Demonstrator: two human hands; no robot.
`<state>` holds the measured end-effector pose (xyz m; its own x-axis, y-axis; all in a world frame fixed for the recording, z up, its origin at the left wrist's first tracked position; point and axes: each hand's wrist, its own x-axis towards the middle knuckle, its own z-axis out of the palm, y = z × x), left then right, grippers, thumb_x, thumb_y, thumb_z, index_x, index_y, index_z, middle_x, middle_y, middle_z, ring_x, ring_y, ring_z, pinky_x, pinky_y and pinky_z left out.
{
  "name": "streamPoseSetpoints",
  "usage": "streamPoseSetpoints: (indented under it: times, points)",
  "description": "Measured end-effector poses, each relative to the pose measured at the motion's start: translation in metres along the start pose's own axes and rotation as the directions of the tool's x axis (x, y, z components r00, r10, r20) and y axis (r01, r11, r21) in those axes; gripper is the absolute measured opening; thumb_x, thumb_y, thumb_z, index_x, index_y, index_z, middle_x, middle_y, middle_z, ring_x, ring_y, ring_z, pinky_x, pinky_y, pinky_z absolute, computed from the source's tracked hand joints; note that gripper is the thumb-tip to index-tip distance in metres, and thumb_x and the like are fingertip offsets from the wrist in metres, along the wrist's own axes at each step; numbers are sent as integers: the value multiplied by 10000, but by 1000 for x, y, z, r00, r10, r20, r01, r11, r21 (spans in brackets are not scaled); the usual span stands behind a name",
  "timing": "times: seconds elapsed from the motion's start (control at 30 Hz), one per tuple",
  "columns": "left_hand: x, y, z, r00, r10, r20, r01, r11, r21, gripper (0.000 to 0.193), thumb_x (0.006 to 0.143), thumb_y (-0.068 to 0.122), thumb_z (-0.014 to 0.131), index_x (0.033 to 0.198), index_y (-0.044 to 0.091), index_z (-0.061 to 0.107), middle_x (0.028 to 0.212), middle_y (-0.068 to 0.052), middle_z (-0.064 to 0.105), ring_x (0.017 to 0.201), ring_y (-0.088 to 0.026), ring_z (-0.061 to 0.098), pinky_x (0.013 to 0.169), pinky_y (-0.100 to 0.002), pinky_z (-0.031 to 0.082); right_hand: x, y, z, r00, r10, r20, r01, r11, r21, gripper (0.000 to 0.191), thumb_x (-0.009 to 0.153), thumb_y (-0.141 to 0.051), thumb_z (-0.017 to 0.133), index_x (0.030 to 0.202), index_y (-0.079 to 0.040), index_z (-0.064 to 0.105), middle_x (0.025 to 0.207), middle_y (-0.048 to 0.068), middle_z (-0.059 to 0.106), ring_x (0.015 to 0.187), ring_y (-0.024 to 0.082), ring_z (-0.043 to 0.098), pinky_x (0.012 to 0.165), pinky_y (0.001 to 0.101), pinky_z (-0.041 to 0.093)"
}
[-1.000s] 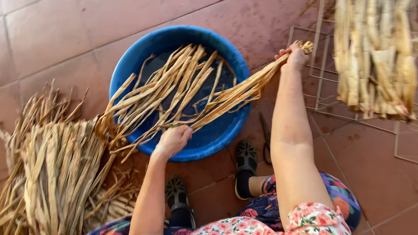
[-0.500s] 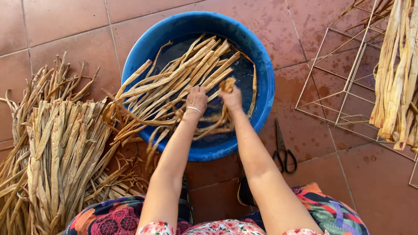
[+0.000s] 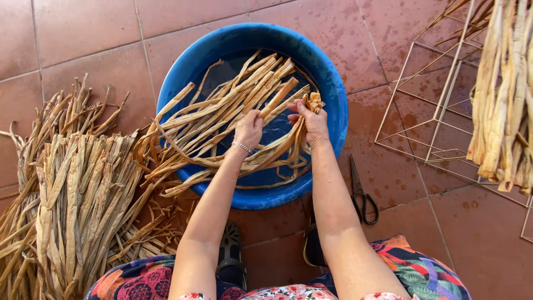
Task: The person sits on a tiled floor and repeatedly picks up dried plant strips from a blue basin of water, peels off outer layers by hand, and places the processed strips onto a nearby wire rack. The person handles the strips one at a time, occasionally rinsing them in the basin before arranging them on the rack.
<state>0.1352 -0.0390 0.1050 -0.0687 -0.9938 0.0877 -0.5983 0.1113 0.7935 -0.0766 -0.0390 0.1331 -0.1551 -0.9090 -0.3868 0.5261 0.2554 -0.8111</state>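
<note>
At the far left, a big pile of dry leaf strips [image 3: 72,205] lies on the tiled floor [image 3: 83,33]. The strips are long, flat and pale tan, with rough frayed ends, and many lie side by side like a mat.

In the middle stands a round blue plastic basin [image 3: 333,94] with a smooth, thick rim. Inside it there is dark water, and across it lies a bundle of wet strips [image 3: 222,105]. These are more golden than the dry ones and look soft and bent; their left ends hang over the rim and touch the dry pile.

The left hand [image 3: 248,129] is over the basin, with a thin bracelet at the wrist. Its grip is closed on some strips of the bundle, which run from the fingers up and to the right. Just beside it, the right hand [image 3: 312,123] also has its grip closed on the strips, and it holds a folded, crumpled end that stands out above the fingers. From both hands the strips bend down and curve toward the near wall of the basin.

To the right of the basin, black scissors [image 3: 362,194] lie on the floor, shut. Further right stands a thin wire frame [image 3: 438,119], and over it hang more pale strips [image 3: 502,94], straight and stiff.
</note>
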Motion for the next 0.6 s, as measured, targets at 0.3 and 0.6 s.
streamPoseSetpoints:
  times: [0.3,0.6]
  points:
    - [-25,66,-21,976,-102,191,114,992,-53,273,941,310,704,1122,106,710,776,-145,700,706,-297,679,665,-403,536,-30,-37,16,972,-217,93,209,974,89,159,939,-29,716,1081,41,713,1054,190,787,585,121,626,524,257,531]
    - [-38,62,-85,970,239,-47,-219,940,261,190,902,205,751,1073,128,719,962,-106,720,908,-333,687,778,-455,532,-50,-65,17,863,-475,173,502,843,-190,339,963,-12,671,1294,-85,672,1234,52,720,683,64,630,573,225,558]
